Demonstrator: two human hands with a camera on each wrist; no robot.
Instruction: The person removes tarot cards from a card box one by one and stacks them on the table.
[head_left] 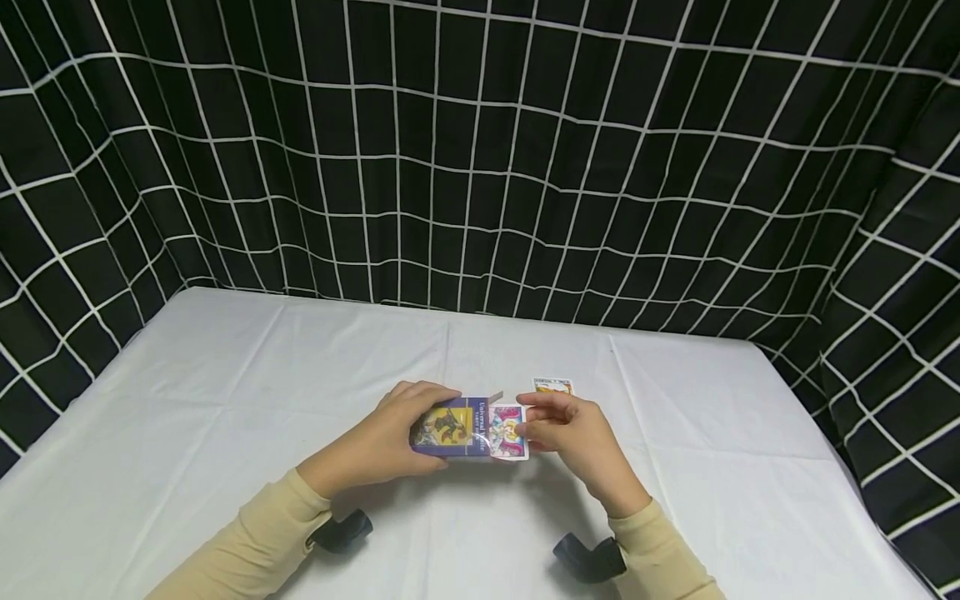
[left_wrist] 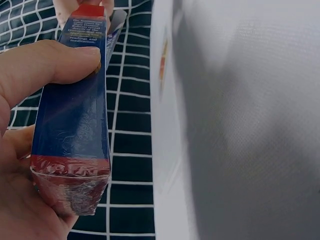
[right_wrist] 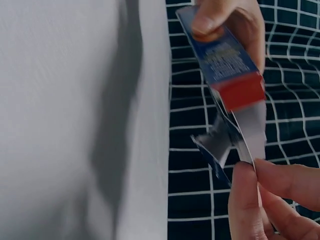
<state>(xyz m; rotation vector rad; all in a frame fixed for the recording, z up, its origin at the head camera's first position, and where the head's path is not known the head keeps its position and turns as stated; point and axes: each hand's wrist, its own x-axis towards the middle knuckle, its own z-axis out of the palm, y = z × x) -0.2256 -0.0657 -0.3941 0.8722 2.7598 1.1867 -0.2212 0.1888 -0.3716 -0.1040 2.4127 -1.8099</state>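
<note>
The box (head_left: 442, 427) stood open at its right end, flap (right_wrist: 217, 141) swung out, with a card (head_left: 507, 433) only partway through the opening; a second card (head_left: 552, 386) lay wholly outside, on the table (head_left: 225, 400) beyond the box to the right. The left hand (head_left: 397, 421) gripped the box above the table, thumb along its near side; the right hand (head_left: 573, 429), at the box's open end, pinched the protruding card between thumb and fingers.

We count one left hand (head_left: 384, 435), one right hand (head_left: 579, 437), one box (head_left: 453, 429), two visible cards (head_left: 507, 435) (head_left: 552, 386), two sleeves (head_left: 251, 537) (head_left: 663, 554), two dark wrist devices (head_left: 342, 532) (head_left: 590, 560) and one white tablecloth (head_left: 225, 408).
</note>
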